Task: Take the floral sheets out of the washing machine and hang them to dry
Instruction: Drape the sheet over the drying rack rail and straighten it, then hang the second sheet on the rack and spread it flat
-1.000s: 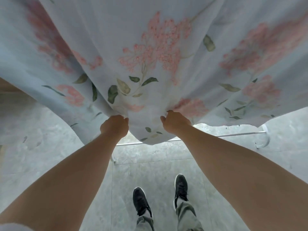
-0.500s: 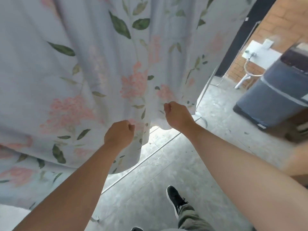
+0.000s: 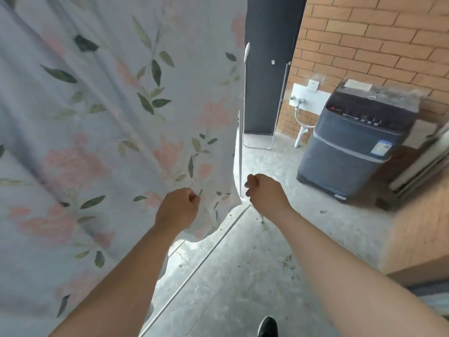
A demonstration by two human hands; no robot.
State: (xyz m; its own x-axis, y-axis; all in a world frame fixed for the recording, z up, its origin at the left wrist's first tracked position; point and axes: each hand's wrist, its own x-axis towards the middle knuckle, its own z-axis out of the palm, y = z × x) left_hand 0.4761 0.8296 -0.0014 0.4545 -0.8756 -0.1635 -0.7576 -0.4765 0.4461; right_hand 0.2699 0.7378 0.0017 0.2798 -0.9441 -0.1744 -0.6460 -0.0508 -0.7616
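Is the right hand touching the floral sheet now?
Apart. The head view shows a sliver of floor between the curled right hand and the hanging edge of the floral sheet.

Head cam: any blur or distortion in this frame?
Head view: wide-angle bends the brick wall and tilts the washer; sheet print is soft, the ledge at lower right smeared; left hand and right hand read sharper.

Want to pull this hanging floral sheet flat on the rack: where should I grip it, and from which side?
Pinch the free bottom hem of the floral sheet near its right corner, coming from the near side and below. It hangs loose there beside the rack pole, and the left hand pinches that edge.
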